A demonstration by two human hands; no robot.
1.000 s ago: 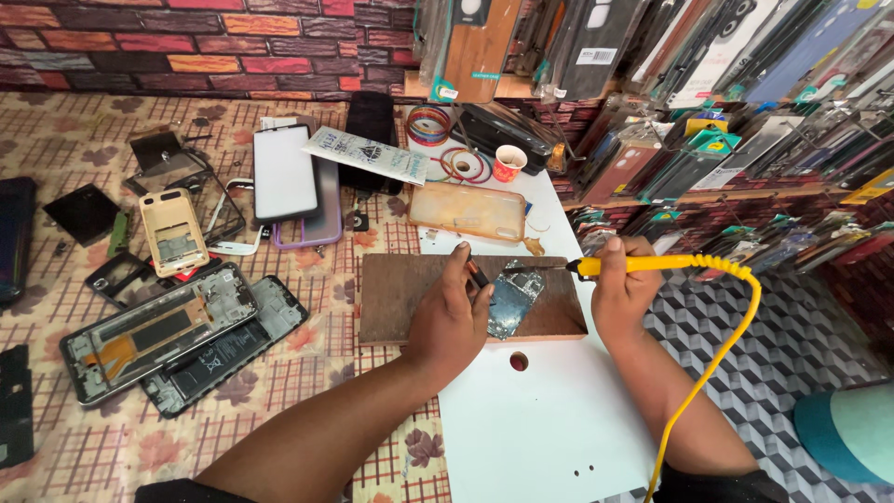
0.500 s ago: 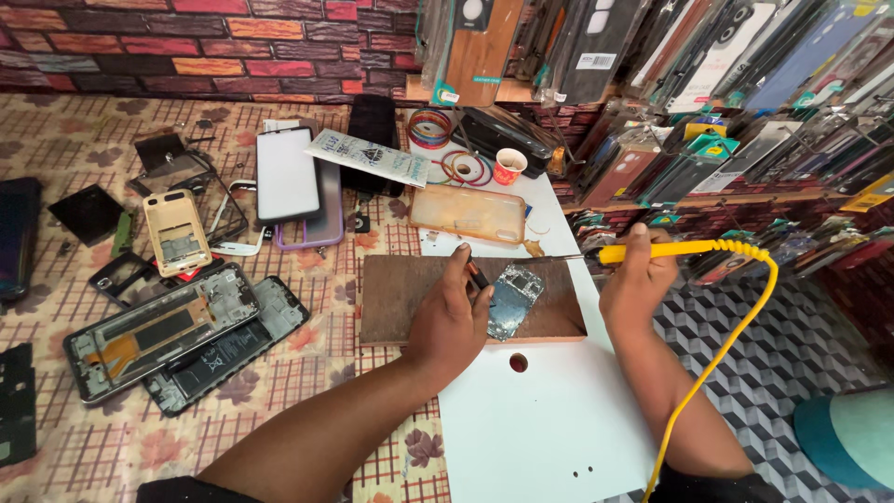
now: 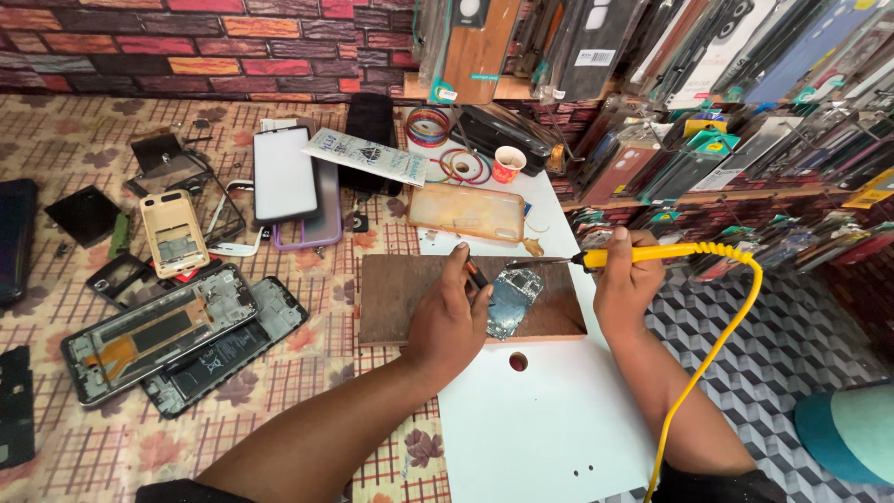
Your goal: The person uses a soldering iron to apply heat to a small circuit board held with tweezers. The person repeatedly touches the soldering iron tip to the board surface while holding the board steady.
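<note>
A small phone circuit board lies on a brown wooden block at the edge of a white board. My left hand rests on the block beside the circuit board and pinches a thin dark tool with an orange band. My right hand grips a yellow soldering iron; its metal tip points left, hovering just above the circuit board's top edge. A coiled yellow cord runs down from the iron.
Opened phones and frames, a gold phone back, a phone with a white screen, a clear case, tape rolls and a small cup lie on the patterned cloth. Shelves of phone cases stand right.
The soldering iron lifted away to the right half a second ago, then came back down so its tip is over the circuit board again. My left hand stayed on the block.
</note>
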